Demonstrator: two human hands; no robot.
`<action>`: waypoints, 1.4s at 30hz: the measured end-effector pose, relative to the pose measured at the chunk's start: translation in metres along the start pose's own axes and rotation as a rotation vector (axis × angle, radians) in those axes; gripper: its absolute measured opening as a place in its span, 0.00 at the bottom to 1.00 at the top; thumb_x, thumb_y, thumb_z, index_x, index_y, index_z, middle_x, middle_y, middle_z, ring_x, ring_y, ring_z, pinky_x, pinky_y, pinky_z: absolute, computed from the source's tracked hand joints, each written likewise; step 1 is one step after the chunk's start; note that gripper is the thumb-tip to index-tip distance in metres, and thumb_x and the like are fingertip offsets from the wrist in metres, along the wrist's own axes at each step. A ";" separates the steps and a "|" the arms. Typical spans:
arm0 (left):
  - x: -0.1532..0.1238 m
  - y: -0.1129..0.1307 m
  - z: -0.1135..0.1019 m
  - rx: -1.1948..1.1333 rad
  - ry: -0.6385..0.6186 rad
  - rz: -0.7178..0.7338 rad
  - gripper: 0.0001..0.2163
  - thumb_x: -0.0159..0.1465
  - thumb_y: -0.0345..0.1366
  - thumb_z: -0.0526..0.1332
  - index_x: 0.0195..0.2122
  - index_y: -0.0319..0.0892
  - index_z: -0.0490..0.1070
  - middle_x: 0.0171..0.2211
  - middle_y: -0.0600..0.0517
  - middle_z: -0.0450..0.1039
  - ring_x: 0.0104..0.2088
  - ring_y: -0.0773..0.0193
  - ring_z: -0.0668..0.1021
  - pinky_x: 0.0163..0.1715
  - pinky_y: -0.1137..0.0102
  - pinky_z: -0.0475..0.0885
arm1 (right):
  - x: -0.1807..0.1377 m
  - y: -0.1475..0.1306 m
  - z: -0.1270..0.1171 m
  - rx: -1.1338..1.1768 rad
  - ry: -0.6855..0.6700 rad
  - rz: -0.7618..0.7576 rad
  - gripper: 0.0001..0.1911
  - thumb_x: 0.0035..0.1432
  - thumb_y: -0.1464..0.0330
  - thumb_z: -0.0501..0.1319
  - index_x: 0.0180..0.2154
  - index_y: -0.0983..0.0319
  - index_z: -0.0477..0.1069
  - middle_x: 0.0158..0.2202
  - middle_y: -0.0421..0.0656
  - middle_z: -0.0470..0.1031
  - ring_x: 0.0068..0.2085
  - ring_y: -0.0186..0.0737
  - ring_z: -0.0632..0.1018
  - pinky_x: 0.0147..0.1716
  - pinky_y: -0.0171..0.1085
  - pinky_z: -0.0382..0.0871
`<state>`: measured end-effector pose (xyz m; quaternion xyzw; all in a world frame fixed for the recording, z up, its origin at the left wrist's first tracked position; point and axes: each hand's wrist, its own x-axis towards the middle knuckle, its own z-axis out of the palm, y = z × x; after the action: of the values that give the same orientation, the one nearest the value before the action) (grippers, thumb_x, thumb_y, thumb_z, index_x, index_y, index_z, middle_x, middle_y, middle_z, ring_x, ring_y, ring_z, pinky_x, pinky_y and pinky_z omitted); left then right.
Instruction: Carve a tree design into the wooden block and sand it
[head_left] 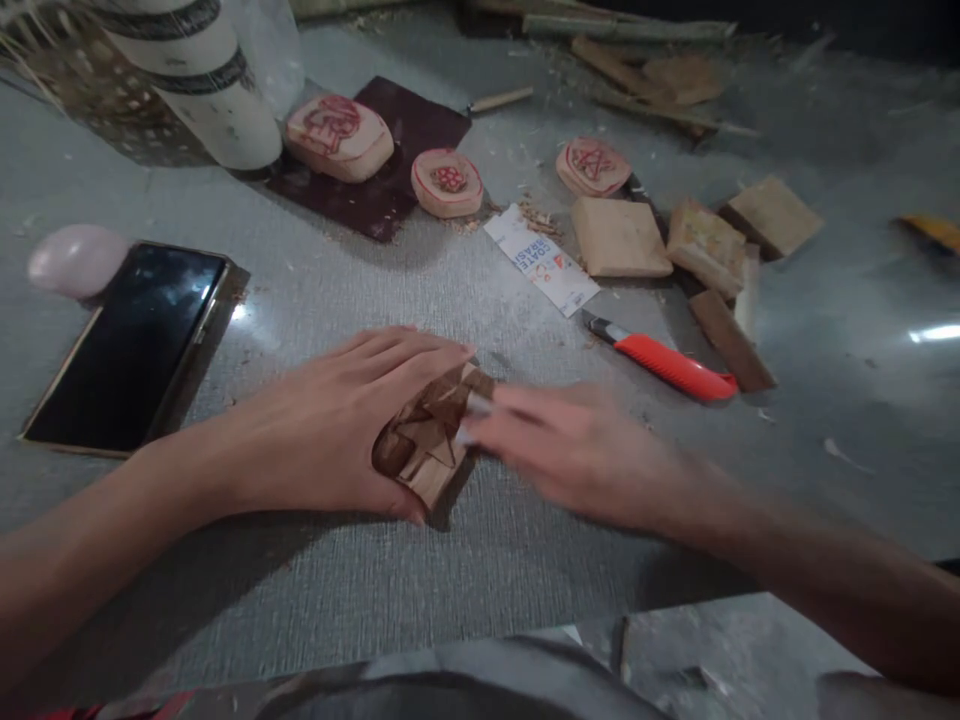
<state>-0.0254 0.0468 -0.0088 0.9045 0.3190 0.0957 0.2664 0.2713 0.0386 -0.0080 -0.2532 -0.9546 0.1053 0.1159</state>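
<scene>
My left hand (337,420) is wrapped over a small carved wooden block (431,440) on the table, thumb along the near edge and fingers over the far side. The carving shows a pale star-like shape against darker, cut-down wood. At the block's right side, my right hand (577,450) pinches a small whitish piece (471,420) against the carved face. Motion blurs this hand, and most of the piece is hidden by the fingers. A red utility knife (675,368) lies just beyond the right hand, its blade towards the left.
A phone (124,345) and a pale pink egg-shaped object (77,260) lie left. Farther back are red-marked carved blocks (341,140), a dark sheet (405,110), a printed card (541,260), plain wooden blocks (621,238) and a white bottle (217,100). Shavings are scattered about.
</scene>
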 end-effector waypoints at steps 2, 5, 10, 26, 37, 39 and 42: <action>0.000 0.000 0.000 0.002 -0.007 -0.003 0.57 0.51 0.56 0.84 0.77 0.45 0.59 0.74 0.36 0.71 0.74 0.30 0.72 0.73 0.39 0.70 | -0.001 -0.001 0.000 0.017 -0.009 -0.018 0.15 0.79 0.75 0.54 0.53 0.60 0.80 0.41 0.42 0.79 0.32 0.35 0.74 0.29 0.39 0.62; 0.001 0.001 -0.002 0.030 -0.009 -0.010 0.53 0.56 0.56 0.82 0.77 0.45 0.58 0.74 0.37 0.70 0.74 0.33 0.72 0.73 0.40 0.70 | -0.001 -0.003 0.001 -0.004 0.045 0.033 0.14 0.80 0.74 0.54 0.52 0.61 0.80 0.41 0.42 0.80 0.32 0.35 0.74 0.29 0.38 0.64; 0.001 0.001 -0.002 0.025 0.003 0.026 0.50 0.58 0.56 0.79 0.75 0.43 0.59 0.73 0.35 0.71 0.74 0.33 0.72 0.73 0.40 0.71 | -0.002 -0.007 0.005 0.017 0.060 0.027 0.14 0.78 0.75 0.55 0.52 0.61 0.79 0.40 0.41 0.80 0.31 0.34 0.74 0.29 0.38 0.64; -0.003 0.003 -0.001 0.017 -0.007 0.000 0.49 0.58 0.56 0.79 0.75 0.47 0.59 0.74 0.38 0.71 0.75 0.33 0.71 0.74 0.40 0.71 | 0.000 -0.009 0.004 0.025 -0.026 0.075 0.12 0.79 0.74 0.54 0.47 0.63 0.77 0.41 0.43 0.78 0.31 0.35 0.71 0.31 0.39 0.60; -0.005 0.002 0.001 0.010 0.019 0.019 0.51 0.55 0.57 0.81 0.75 0.47 0.62 0.73 0.39 0.72 0.73 0.32 0.74 0.73 0.39 0.71 | 0.006 -0.008 0.001 -0.004 0.027 -0.047 0.14 0.80 0.71 0.56 0.39 0.61 0.76 0.35 0.40 0.75 0.32 0.35 0.70 0.30 0.40 0.60; -0.005 0.002 0.000 0.020 0.029 0.020 0.49 0.56 0.58 0.79 0.75 0.46 0.63 0.73 0.40 0.72 0.74 0.33 0.73 0.74 0.42 0.71 | 0.007 -0.010 0.002 0.026 0.031 -0.036 0.13 0.81 0.71 0.57 0.41 0.61 0.77 0.36 0.39 0.76 0.32 0.35 0.71 0.30 0.40 0.59; -0.003 0.003 -0.002 0.059 0.023 -0.001 0.45 0.59 0.56 0.76 0.74 0.42 0.65 0.73 0.40 0.72 0.74 0.35 0.73 0.74 0.45 0.71 | 0.007 -0.011 0.003 0.040 0.077 0.059 0.10 0.80 0.70 0.59 0.43 0.62 0.78 0.35 0.39 0.76 0.33 0.35 0.72 0.31 0.39 0.60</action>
<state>-0.0269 0.0439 -0.0060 0.9106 0.3251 0.0964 0.2361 0.2596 0.0325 -0.0069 -0.2826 -0.9393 0.1181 0.1544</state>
